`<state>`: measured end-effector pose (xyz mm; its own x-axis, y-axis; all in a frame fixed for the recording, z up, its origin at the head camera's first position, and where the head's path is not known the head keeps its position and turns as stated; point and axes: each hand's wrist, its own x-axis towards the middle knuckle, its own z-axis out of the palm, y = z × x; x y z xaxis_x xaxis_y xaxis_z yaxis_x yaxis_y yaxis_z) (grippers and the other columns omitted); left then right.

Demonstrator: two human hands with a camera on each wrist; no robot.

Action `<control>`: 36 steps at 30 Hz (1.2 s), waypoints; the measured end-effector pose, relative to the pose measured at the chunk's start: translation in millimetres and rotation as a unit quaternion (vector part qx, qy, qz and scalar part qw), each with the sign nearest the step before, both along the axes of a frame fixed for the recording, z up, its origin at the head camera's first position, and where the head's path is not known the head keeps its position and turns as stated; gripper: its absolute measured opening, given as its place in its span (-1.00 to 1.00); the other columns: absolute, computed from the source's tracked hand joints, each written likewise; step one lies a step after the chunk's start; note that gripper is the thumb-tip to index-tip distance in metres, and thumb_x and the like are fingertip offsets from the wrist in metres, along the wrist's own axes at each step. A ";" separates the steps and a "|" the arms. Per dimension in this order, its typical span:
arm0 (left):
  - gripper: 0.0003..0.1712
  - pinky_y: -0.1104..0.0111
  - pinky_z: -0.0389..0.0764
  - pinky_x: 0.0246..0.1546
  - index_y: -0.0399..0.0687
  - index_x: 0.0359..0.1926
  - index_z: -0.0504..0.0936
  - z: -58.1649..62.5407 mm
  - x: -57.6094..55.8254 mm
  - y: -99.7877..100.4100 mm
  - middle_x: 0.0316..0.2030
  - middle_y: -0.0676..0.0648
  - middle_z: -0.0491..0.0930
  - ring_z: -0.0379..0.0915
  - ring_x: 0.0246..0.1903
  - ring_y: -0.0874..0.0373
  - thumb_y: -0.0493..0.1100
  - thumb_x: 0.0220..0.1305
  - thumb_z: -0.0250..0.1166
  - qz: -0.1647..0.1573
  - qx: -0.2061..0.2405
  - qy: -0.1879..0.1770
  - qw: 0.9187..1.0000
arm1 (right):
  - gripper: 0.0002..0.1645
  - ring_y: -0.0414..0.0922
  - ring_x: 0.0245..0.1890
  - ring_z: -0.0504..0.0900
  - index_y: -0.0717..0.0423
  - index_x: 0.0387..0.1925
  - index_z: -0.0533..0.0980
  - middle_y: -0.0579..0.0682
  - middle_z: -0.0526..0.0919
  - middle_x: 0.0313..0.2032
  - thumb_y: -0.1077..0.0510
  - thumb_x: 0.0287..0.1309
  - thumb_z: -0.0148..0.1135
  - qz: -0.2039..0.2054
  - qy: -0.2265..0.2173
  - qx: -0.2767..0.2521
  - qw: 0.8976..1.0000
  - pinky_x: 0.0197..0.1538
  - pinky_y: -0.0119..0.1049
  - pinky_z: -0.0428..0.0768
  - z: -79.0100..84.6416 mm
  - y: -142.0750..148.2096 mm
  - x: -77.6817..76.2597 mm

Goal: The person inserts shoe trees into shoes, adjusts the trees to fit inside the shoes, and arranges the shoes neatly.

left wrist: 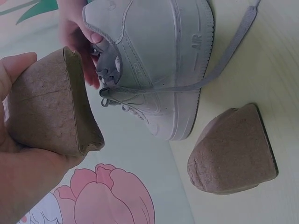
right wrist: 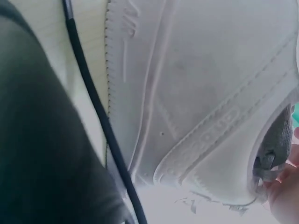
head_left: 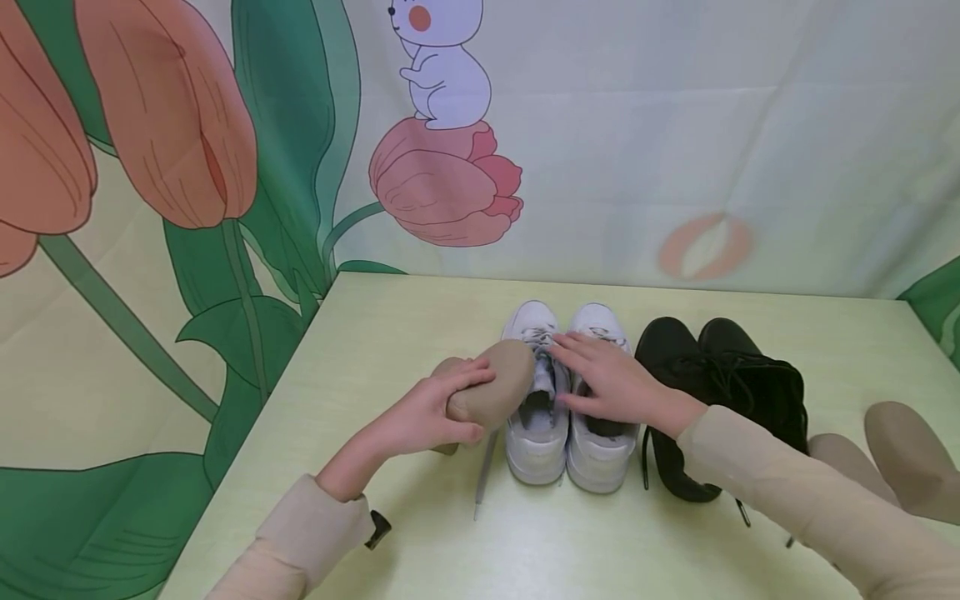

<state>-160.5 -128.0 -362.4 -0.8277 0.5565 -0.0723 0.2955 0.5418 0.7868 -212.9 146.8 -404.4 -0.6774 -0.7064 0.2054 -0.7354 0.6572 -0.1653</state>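
My left hand [head_left: 427, 412] grips a brown moulded-pulp shoe insert [head_left: 498, 383], held above the table left of the white sneakers. In the left wrist view, its hollow open edge faces the shoe. A second pulp insert [left wrist: 233, 151] lies on the table below it. The left white sneaker [head_left: 536, 457] and right white sneaker [head_left: 597, 467] stand side by side, toes away from me. Over the right sneaker's opening and laces reaches my right hand [head_left: 618, 379], fingers extended towards the left shoe's tongue. Whether its fingertips press on the tongue or laces is unclear.
Black lace-up shoes [head_left: 667, 346] stand right of the white pair, partly behind my right forearm. Further right lie two more pulp inserts [head_left: 907, 442]. A loose grey lace [head_left: 487, 475] trails from the left sneaker onto the table [head_left: 420, 550]. A printed cloth hangs behind.
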 end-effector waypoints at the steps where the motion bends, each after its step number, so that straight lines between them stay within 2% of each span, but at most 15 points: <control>1: -0.24 0.10 0.09 0.27 -0.06 0.26 0.24 -0.2 0.1 -0.1 0.35 0.04 0.06 -0.16 0.37 0.10 -0.21 -0.01 0.29 0.000 0.001 0.000 1.000 | -0.23 0.12 0.27 0.20 0.15 0.24 0.23 0.17 0.25 0.26 -0.14 0.06 0.13 0.000 -0.004 0.002 1.000 0.23 0.02 0.22 0.6 -1.4 0.2; 10: -0.25 0.09 0.09 0.27 -0.12 0.25 0.25 -1.3 1.1 0.1 0.35 0.00 0.04 -0.17 0.37 0.09 -0.24 -0.02 0.28 -0.013 0.013 -0.007 1.000 | -0.19 0.14 0.29 0.17 0.10 0.27 0.19 0.14 0.18 0.30 -0.12 0.02 0.18 -0.005 -0.026 0.015 1.000 0.23 0.05 0.21 0.0 -12.5 -2.2; 19: -0.27 0.05 0.09 0.25 -0.16 0.23 0.28 1.7 3.9 0.7 0.35 -0.08 0.04 -0.14 0.36 0.00 -0.25 -0.03 0.28 -0.033 0.011 0.013 0.999 | -0.17 0.12 0.29 0.17 0.10 0.26 0.21 0.15 0.16 0.30 -0.11 -0.03 0.22 -0.023 -0.023 0.039 0.999 0.19 0.09 0.24 -1.8 -21.7 -6.9; 29: -0.29 0.05 0.07 0.27 -0.18 0.23 0.27 2.6 5.2 3.6 0.35 -0.11 0.04 -0.17 0.37 -0.03 -0.24 0.01 0.26 -0.049 0.007 0.009 0.999 | -0.06 0.08 0.29 0.18 0.03 0.31 0.11 0.12 0.14 0.32 -0.18 -0.07 0.24 -0.044 -0.024 0.057 0.997 0.17 0.11 0.25 -5.2 -28.1 -11.1; 36: -0.30 0.03 0.04 0.27 -0.17 0.24 0.26 2.3 4.9 4.8 0.35 -0.11 0.02 -0.17 0.37 -0.04 -0.24 0.02 0.25 -0.059 0.002 0.003 0.998 | -0.11 0.07 0.26 0.23 0.03 0.30 0.12 0.12 0.17 0.30 -0.12 -0.03 0.23 -0.050 -0.030 0.060 0.997 0.14 0.11 0.29 -4.8 -29.8 -15.8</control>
